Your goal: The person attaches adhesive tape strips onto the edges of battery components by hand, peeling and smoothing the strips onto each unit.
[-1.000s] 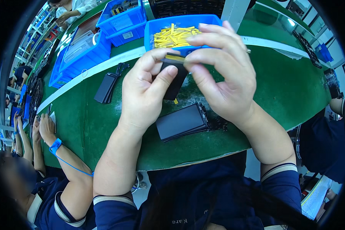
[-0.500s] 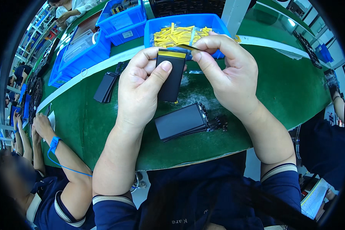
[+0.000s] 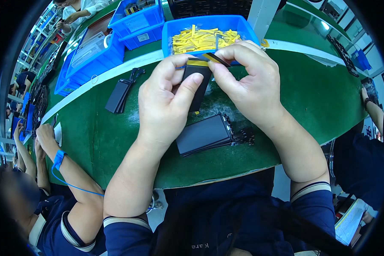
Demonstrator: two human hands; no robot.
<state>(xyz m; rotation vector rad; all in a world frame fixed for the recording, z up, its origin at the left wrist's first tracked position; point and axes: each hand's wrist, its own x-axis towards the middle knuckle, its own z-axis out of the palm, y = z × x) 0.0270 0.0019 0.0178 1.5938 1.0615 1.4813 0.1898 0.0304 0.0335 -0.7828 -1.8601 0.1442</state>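
Upright between the fingers and thumb of my left hand [image 3: 158, 102] is a flat black battery [image 3: 199, 91], with a yellow band [image 3: 198, 63] across its top end. A small black and yellow strip [image 3: 217, 60] is pinched in my right hand [image 3: 254, 83], its end close against the battery's top right corner; whether they touch I cannot tell. Below my hands lies a fanned stack of similar flat black batteries [image 3: 204, 134], with small circuit parts along the right ends. The fingers behind the held battery are mostly hidden.
Beyond my hands stands a blue bin [image 3: 168, 34] heaped with yellow strips [image 3: 202, 39]. Another small stack of black batteries [image 3: 117, 96] with leads lies on the green table [image 3: 315, 94] to the left. Further blue bins [image 3: 96, 51] stand behind. A co-worker's arm [image 3: 79, 177] wears a blue wrist strap.
My left hand has shifted right with the battery. My right hand has moved slightly left, and the strip now tilts down to the right beside the battery's top.
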